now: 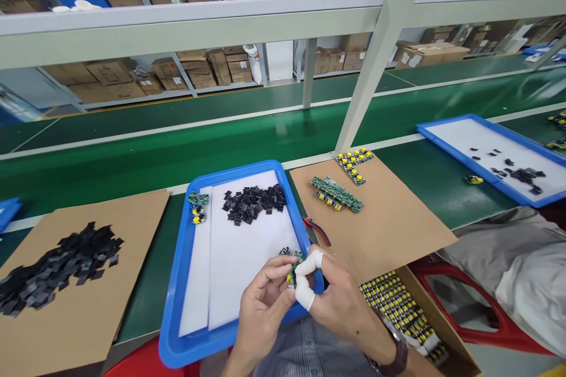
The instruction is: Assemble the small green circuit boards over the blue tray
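Note:
Both my hands meet over the near right corner of a blue tray (pixel 177 283). My left hand (pixel 260 306) and my right hand (pixel 336 300), which wears white finger cots on thumb and forefinger, pinch a small green circuit board (pixel 292 274) between them. A little more of such boards shows just above my fingers (pixel 292 253). On the white sheet in the tray lies a heap of small black square pieces (pixel 254 203). A few finished boards (pixel 197 206) sit at the tray's far left corner.
Red-handled pliers (pixel 316 230) lie by the tray's right edge. Cardboard on the right carries green boards (pixel 338 193) and yellow-part boards (pixel 354 162). Cardboard on the left holds many black pieces (pixel 57 265). A box of boards (pixel 400 309) stands near right. Another blue tray (pixel 499 156) is far right.

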Demonstrator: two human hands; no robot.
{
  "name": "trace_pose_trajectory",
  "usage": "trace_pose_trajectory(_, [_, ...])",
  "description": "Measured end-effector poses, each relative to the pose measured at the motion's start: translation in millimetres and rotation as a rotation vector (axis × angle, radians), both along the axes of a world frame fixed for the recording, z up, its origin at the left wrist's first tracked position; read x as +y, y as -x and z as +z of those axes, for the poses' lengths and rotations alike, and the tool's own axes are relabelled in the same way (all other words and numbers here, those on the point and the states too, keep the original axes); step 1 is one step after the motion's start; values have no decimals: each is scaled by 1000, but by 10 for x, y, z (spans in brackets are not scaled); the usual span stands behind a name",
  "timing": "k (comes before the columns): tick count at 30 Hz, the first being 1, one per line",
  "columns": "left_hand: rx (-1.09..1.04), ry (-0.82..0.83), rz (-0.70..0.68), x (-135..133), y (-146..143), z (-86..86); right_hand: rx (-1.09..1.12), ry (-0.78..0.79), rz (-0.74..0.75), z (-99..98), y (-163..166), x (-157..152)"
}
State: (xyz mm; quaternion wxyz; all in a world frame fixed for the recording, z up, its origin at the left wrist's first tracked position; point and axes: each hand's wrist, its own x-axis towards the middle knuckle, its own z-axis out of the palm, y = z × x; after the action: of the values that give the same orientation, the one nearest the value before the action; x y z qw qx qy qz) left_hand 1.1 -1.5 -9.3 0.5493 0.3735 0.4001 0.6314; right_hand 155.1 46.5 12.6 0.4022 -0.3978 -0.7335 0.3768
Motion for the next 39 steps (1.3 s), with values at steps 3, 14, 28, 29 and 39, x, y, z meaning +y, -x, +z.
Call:
trace_pose_trajectory(3, [6,-1,1,3,-6,11,8,21,6,-13,2,12])
trace_pose_trajectory(14, [-11,-4,-22,-3,-10,-14,-21,-15,51,-15,-46,7])
trace_pose_trajectory(28, [28,-5,21,-5,-46,-25,-2,-36,62,-11,-62,42])
trace_pose_trajectory(29, [29,-10,21,-7,-49,-28,-5,-33,66,-1,-71,48])
trace_pose_trajectory(39, [80,-59,3,-32,-75,-48,-44,40,129,53,-140,126])
